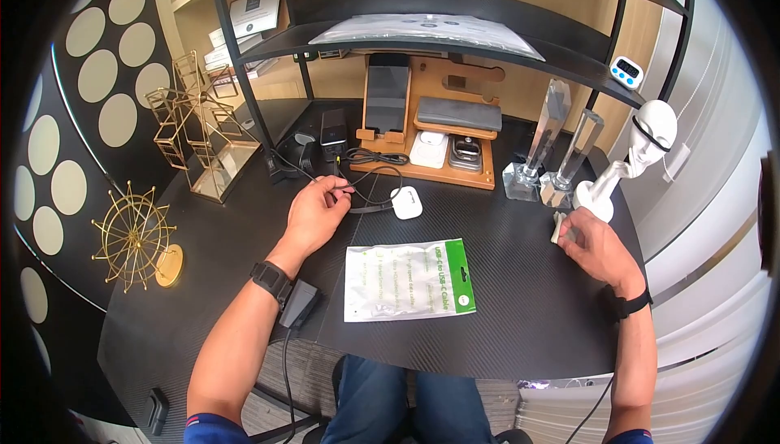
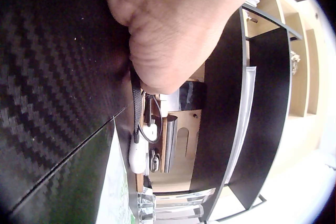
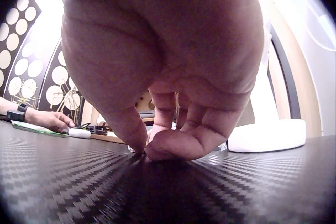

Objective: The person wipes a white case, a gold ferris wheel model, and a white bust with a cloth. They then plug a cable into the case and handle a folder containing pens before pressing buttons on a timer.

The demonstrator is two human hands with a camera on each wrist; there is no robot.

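Observation:
Curled fingers of my left hand pinch a black strap low over the desk in the head view. The strap runs from beneath the hand to a rounded white case. A thin black cable also passes by those fingertips. At the right, my right hand holds a small pale piece between thumb and fingers, beside the white head-shaped stand. Up close, the thumb and fingertips of the right hand meet at the desk surface and mostly hide that piece.
A white and green USB-C cable pouch lies between the arms. Behind are a wooden organizer, a black box, crystal trophies, the white head stand and a black shelf. Gold ornaments stand left; a black device sits by the left forearm.

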